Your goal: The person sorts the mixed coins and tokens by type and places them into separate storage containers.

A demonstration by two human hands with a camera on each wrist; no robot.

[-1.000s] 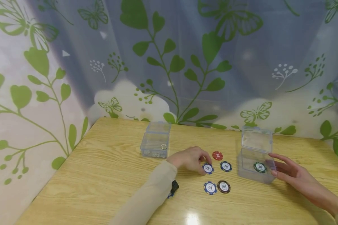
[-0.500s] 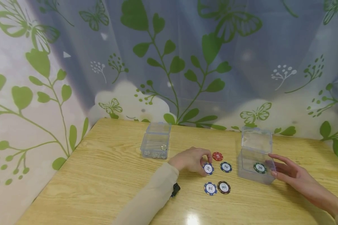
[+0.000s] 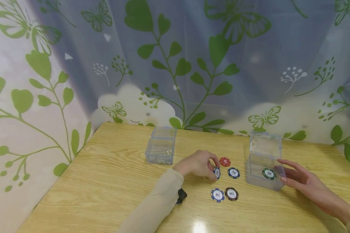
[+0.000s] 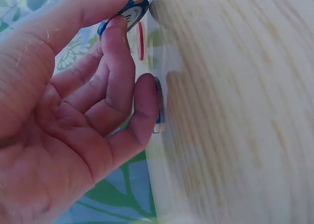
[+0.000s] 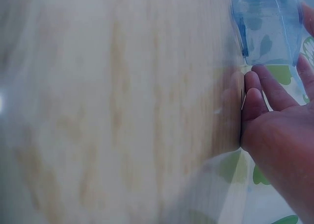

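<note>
My left hand (image 3: 199,165) pinches a blue-edged poker chip (image 3: 217,173) between thumb and forefinger. In the left wrist view the chip (image 4: 136,11) stands tilted, one edge close to the tabletop. Around that hand lie a red chip marked 10 (image 3: 225,161), a dark blue 50 chip (image 3: 233,172), a blue 10 chip (image 3: 217,195) and a black 100 chip (image 3: 231,194). My right hand (image 3: 304,179) touches the right side of a clear plastic box (image 3: 258,184), fingers fairly straight. The box lid is up, and a green 20 chip (image 3: 269,173) shows inside.
Another clear box (image 3: 160,150) with its lid raised stands at the back left, holding several small shiny pieces. A black device (image 3: 181,196) is strapped below the left wrist. A patterned curtain (image 3: 192,64) hangs behind the wooden table (image 3: 105,181).
The pinched blue chip has tipped from lying nearly flat to a steep tilt, its far edge turned up. The right hand and both boxes have stayed in place.
</note>
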